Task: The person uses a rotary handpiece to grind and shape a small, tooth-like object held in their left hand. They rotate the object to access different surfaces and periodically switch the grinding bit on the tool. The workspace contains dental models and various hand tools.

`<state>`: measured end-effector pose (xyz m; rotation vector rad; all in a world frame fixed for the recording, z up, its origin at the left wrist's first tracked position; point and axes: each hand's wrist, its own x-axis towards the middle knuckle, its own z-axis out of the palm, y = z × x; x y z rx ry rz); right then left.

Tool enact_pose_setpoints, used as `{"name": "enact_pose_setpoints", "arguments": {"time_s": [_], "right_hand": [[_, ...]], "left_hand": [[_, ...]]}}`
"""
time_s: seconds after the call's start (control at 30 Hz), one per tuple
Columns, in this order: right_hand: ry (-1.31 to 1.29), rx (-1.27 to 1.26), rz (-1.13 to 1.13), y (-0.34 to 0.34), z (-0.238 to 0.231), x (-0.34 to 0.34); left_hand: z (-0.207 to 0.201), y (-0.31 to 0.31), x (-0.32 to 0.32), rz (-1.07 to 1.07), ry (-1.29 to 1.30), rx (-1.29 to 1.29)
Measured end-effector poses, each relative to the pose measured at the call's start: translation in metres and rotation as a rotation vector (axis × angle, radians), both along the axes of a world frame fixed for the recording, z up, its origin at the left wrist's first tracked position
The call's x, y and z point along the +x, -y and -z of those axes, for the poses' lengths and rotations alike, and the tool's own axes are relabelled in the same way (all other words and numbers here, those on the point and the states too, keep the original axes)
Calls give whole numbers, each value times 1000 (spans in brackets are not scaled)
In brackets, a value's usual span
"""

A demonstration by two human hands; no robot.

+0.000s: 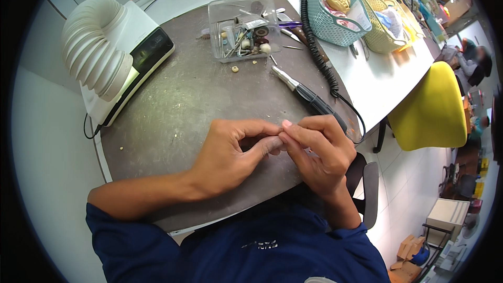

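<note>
Over the near part of a dark grey work mat (173,94), my left hand (233,149) and my right hand (322,152) meet with their fingertips pinched together. Whatever lies between the fingertips is too small or too covered to make out. Pale dust coats my left thumb. Just beyond my right hand lies a black rotary handpiece (314,99) with a silver tip, its coiled black cord (317,55) running along the mat's right side. Farther off, a clear plastic box (241,29) holds several small burs and polishing bits. Two small yellowish pieces (234,69) rest in front of it.
At the left stands a white dust extractor (152,47) with a ribbed white hose (94,47). A teal basket (340,13) and a cream basket (380,21) sit at the far right. A yellow chair (432,110) is right of the table. People are in the far background.
</note>
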<state>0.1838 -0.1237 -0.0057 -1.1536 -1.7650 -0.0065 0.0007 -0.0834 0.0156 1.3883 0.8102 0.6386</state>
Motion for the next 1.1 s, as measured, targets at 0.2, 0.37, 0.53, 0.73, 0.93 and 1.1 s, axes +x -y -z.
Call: {"name": "enact_pose_setpoints", "arguments": {"time_s": [0.2,0.37,0.53,0.73,0.93,1.1], "right_hand": [[57,-23,153,-4,-13,10],[299,-265,282,-30,-27,27],[400,-375,230,-30,-20,29],[222,-316,121,-4,-24,33],[174,-306,68,2,-23,32],[164,-321,72,1,-23,27]], "left_hand": [[9,-3,-1,6,61,6],[8,-8,-5,33,25,92],[10,-14,-4,-103,289,-93],[3,-35,-9,-211,365,-269],[5,-37,-9,-215,371,-282],[5,-37,-9,-221,360,-266]]}}
